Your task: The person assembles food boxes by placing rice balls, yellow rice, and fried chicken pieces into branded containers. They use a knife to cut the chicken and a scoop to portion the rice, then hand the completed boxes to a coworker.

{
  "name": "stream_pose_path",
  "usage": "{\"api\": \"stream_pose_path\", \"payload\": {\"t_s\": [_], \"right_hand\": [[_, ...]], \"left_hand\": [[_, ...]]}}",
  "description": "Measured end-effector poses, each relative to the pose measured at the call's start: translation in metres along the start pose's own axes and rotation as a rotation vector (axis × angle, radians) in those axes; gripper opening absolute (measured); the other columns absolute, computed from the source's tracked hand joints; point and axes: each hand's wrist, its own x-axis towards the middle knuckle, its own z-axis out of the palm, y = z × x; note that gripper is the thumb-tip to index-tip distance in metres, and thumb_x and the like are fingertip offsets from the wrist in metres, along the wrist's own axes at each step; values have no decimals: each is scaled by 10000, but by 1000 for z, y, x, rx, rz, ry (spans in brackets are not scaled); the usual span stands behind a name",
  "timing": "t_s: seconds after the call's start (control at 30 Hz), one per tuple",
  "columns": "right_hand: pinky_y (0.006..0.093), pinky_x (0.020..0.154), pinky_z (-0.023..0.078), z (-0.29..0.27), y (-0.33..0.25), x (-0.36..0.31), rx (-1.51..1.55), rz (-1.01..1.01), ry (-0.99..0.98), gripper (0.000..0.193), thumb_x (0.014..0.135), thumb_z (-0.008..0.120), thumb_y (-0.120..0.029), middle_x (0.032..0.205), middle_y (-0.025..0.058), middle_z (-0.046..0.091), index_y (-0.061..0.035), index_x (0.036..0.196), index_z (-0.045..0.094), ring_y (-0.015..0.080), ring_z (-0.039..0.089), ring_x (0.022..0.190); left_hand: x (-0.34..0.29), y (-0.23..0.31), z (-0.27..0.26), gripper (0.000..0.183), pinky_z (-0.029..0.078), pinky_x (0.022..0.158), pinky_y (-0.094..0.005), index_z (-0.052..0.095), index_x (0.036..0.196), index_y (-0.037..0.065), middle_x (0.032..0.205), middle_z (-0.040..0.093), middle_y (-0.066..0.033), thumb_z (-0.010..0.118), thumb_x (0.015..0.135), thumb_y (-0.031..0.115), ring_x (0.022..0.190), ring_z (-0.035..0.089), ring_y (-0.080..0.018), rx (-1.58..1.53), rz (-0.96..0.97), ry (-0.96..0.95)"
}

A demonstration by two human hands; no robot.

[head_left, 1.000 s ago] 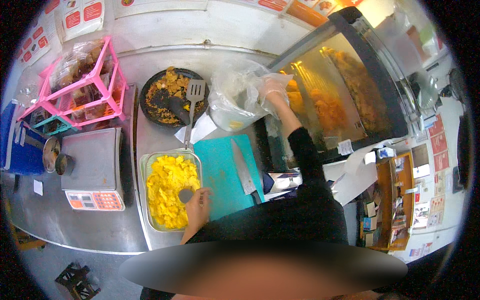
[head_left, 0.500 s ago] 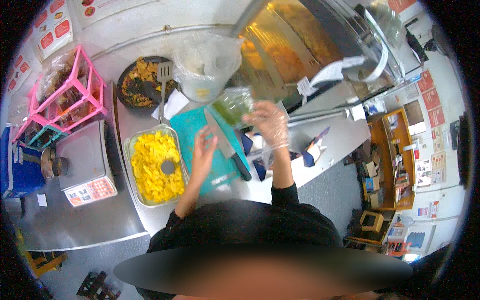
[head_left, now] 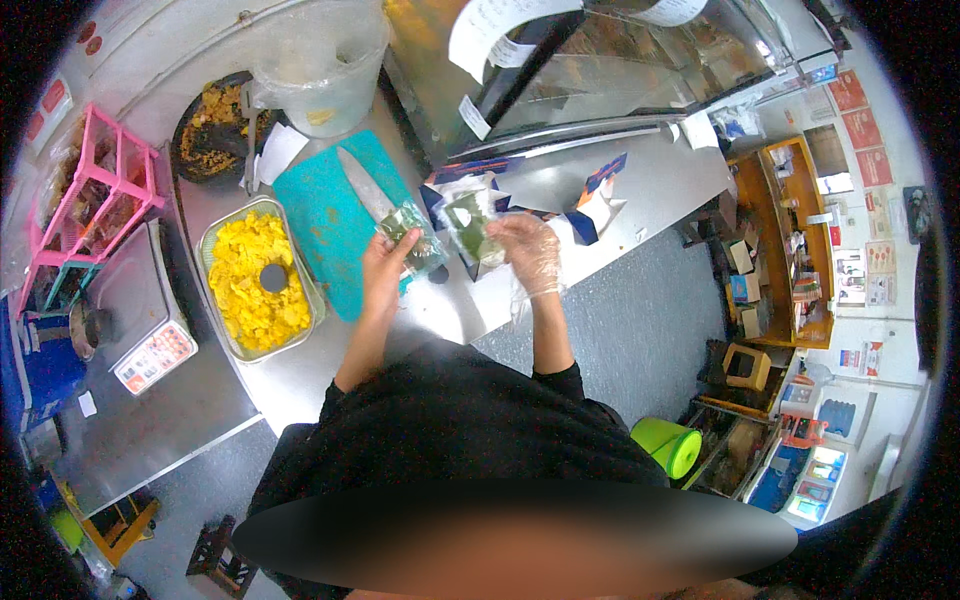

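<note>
On the left I see a clear dish (head_left: 317, 302) of yellow food (head_left: 250, 290), then a teal board (head_left: 318, 220) bearing a knife (head_left: 362, 185). Above the knife's handle the left hand (head_left: 382, 270) pinches a green packet (head_left: 418, 245); just right, the gloved right hand (head_left: 530, 250) pinches a second green packet (head_left: 467, 222). A dark blue carton (head_left: 597, 208) stands farther right.

Empty half a second earlier, the left hand (head_left: 382, 270) is now pinching a clear-and-green packet (head_left: 420, 240) over the knife (head_left: 365, 187), while the gloved right hand (head_left: 530, 252), at the bag-lined bucket (head_left: 328, 108) a second ago, is holding another green packet (head_left: 466, 224) clear of the cutting board (head_left: 325, 220), over a blue-and-white carton (head_left: 480, 170)
</note>
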Motion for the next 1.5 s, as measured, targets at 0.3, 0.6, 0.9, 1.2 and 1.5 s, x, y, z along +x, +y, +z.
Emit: {"api": "stream_pose_path", "payload": {"t_s": [0.3,0.6,0.9,1.2,1.5], "right_hand": [[409,815,482,-11,64,134,-1053,-139,-314,392,795,553,-480,922,136,668,-127,866,707,317,631,886],[435,663,532,27,96,179,-1201,-775,-404,240,847,506,-303,830,113,679,-237,967,703,273,670,701],[359,794,517,-4,85,151,-821,-782,-311,215,808,564,-170,1002,14,679,-239,958,701,200,635,932],[321,736,499,-114,87,72,-318,-290,-451,141,786,659,-160,854,79,680,-76,890,704,201,622,778],[403,755,509,3,194,80,-615,-453,136,148,749,652,-215,853,98,671,-85,808,689,300,624,850]], "left_hand": [[2,-18,-7,331,482,758,-293,528,1138,33,1035,621,-62,642,863,178,883,604,-142,83,72,103],[-10,-33,-29,309,489,731,-269,537,1116,26,977,633,-53,642,853,149,844,613,-128,218,110,164],[-14,-28,-19,306,465,690,-248,550,1098,27,967,631,-49,647,848,174,819,606,-115,295,92,158],[-14,-41,-11,298,448,674,-256,562,1066,32,914,636,-39,674,826,168,785,593,-117,366,79,96],[-23,-72,4,299,472,736,-268,541,1079,20,944,635,-53,663,841,155,821,604,-129,406,77,37]]}}
